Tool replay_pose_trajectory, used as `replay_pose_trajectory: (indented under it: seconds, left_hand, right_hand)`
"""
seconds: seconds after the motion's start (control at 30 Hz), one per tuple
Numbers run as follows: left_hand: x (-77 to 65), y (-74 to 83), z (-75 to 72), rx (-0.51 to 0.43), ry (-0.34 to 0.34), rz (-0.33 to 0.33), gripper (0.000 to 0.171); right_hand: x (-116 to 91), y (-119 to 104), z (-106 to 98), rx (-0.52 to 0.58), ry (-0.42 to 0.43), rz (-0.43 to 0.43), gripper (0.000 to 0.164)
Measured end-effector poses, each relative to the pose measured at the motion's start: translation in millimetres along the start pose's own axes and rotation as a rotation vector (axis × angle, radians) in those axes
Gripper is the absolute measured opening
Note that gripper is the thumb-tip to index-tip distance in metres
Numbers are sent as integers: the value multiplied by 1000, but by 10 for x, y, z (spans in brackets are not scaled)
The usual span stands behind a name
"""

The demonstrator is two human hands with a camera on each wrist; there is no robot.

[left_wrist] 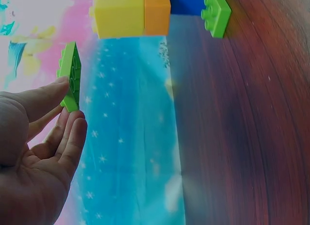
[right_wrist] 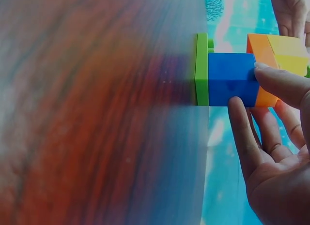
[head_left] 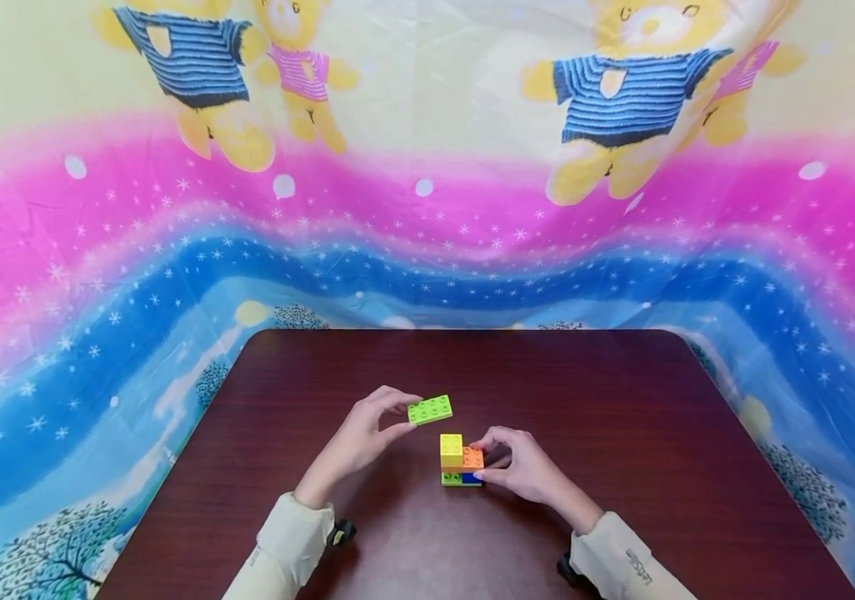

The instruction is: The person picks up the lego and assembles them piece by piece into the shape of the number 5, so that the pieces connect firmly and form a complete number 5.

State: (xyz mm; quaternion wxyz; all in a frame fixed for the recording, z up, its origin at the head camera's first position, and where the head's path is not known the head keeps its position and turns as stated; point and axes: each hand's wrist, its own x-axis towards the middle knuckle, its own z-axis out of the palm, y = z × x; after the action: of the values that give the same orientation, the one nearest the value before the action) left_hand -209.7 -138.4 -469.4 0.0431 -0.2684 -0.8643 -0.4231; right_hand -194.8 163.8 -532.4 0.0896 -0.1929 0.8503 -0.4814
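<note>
My left hand (head_left: 356, 433) pinches a light green toy building plate (head_left: 430, 409) by its left end, studs up, in the air left of and beyond a small brick stack. The right hand (head_left: 523, 468) grips that stack from its right side, thumb and fingers about the blue brick (right_wrist: 231, 80) and the orange brick (right_wrist: 264, 55). At the bottom of the stack is another green plate (right_wrist: 201, 70), with the blue brick on its right part. Orange lies across the blue, and a yellow brick (head_left: 451, 452) tops its left end. Fingers hide part of the orange brick.
A dark reddish-brown table (head_left: 285, 375) lies beneath the hands. Behind and beside it hangs a patterned cloth (head_left: 427, 275) with printed bears. Dark devices (head_left: 341, 532) are worn at both wrists by the pale sleeves (head_left: 296, 529).
</note>
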Motion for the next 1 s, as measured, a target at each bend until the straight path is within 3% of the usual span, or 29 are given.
replay_pose_trajectory:
  seconds: [0.27, 0.73, 1.0]
  left_hand:
    - [-16, 129, 47, -19, -28, 38, 43]
    - [-18, 201, 174, -28, -52, 102, 42]
    - [-28, 242, 262, -60, -98, 88, 43]
  right_hand:
    - [6, 14, 9, 29, 5, -16, 33]
    - [38, 47, -6, 71, 2, -20, 35]
    - [60, 83, 5, 102, -2, -27, 32]
